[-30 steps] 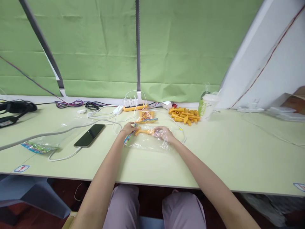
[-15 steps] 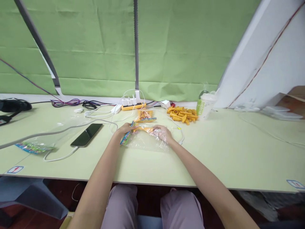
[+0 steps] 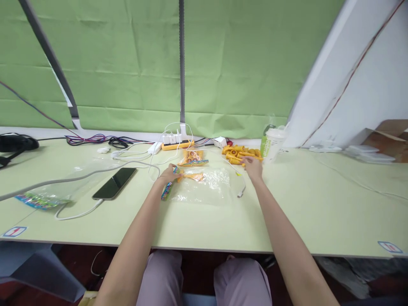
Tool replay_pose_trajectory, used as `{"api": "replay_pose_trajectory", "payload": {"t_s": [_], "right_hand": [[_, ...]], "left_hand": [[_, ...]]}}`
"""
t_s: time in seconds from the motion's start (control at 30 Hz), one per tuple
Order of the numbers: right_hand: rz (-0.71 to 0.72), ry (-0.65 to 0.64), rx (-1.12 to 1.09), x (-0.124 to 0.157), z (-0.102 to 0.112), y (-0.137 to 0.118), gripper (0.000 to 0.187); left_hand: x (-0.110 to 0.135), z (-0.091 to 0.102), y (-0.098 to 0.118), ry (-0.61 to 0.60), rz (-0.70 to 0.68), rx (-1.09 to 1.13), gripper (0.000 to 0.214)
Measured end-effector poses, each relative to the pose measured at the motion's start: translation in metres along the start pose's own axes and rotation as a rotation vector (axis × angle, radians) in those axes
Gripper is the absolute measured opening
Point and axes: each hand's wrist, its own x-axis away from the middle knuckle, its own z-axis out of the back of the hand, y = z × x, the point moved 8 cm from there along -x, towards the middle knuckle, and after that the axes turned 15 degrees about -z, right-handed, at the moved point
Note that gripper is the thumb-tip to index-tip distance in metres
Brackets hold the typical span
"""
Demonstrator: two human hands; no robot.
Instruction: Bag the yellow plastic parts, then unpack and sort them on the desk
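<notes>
A clear plastic bag [image 3: 210,191] with a colourful printed band along its left end lies flat in front of me. My left hand [image 3: 168,174] is closed on that printed end. Inside the bag, near my left fingers, lies an orange-yellow plastic piece [image 3: 195,176]. My right hand [image 3: 253,169] is at the front edge of a pile of orange-yellow plastic pieces [image 3: 236,152], fingertips pinched on one; its shape is mostly hidden. Behind the open bag sits a second clear bag [image 3: 192,157] filled with similar pieces.
A phone [image 3: 115,183] on a charging cable and another printed plastic bag [image 3: 43,200] lie to the left. A power strip [image 3: 177,145] with plugs stands at the back. Right of the pile is a white cup [image 3: 274,142]. A loose white cable end [image 3: 241,192] lies near the bag.
My right hand has left the clear bag and moved right and away from me to the orange-yellow pile. My left hand stays on the bag, which now lies flatter.
</notes>
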Motion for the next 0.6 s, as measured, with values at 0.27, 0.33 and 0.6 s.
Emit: {"api": "replay_pose_trajectory", "payload": {"t_s": [0.27, 0.33, 0.6], "right_hand": [[-0.244, 0.246, 0.25, -0.039, 0.007, 0.056, 0.035], [-0.227, 0.292, 0.259, -0.041, 0.006, 0.05, 0.034], [-0.181, 0.25, 0.182, -0.048, -0.005, 0.039, 0.032]], "left_hand": [[0.005, 0.002, 0.01, -0.047, -0.146, 0.172, 0.084], [0.004, 0.003, 0.013, -0.039, -0.195, 0.143, 0.08], [0.001, 0.001, 0.014, -0.018, -0.162, 0.016, 0.079]]}}
